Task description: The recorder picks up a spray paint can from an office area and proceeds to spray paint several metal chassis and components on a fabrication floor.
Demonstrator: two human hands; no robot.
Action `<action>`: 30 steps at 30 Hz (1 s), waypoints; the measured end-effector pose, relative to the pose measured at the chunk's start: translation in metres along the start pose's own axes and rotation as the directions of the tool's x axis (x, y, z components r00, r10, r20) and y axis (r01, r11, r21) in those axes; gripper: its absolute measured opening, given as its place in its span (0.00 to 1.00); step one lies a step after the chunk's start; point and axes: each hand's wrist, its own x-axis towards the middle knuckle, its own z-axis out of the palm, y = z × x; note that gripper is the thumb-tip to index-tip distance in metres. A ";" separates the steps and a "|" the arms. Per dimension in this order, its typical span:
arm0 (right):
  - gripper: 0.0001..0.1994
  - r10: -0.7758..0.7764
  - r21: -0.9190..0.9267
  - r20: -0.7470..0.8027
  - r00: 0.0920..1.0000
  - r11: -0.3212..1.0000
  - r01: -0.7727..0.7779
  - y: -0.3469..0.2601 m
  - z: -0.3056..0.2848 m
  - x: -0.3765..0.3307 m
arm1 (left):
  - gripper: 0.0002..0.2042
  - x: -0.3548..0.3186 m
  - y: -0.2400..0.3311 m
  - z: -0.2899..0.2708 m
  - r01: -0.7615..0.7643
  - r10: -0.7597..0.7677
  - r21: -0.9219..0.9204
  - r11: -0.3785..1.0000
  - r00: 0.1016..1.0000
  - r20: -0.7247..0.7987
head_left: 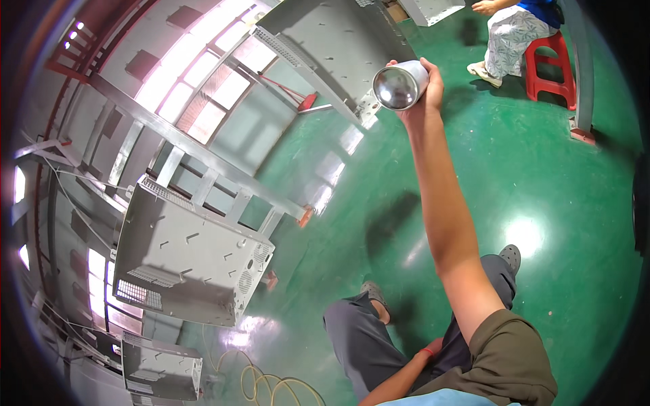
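My right hand [433, 88], at the end of an outstretched arm, is raised toward the upper middle of the view. Its fingers wrap around a metal can [395, 88], pale on the side, whose shiny round end faces me. The can is held well above the green floor, and most of its side is hidden behind that end and my fingers. My left hand [435, 345] rests low by my lap, beside my trouser leg, with a red band at the wrist. Its fingers are mostly hidden, so their pose is unclear.
Grey sheet-metal cabinets [196, 250] hang along a steel frame [203, 159] at the left. Another large grey panel [332, 47] is beyond my right hand. A person [518, 34] sits on a red stool [552, 71] near a post [583, 74]. A yellow hose [261, 382] coils on the floor.
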 end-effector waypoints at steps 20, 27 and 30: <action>0.32 0.008 0.109 0.017 1.000 0.994 -0.010 -0.043 0.005 0.041 | 0.24 0.040 0.040 -0.016 0.012 -0.012 -0.011 1.000 1.000 -0.001; 0.31 -0.051 0.068 0.015 0.999 0.996 0.050 -0.051 0.006 0.053 | 0.24 0.054 0.051 -0.020 0.015 -0.015 -0.018 1.000 1.000 -0.003; 0.30 -0.071 0.046 0.031 0.997 0.997 0.069 -0.054 0.007 0.059 | 0.24 0.059 0.057 -0.023 0.013 -0.013 -0.021 1.000 1.000 -0.004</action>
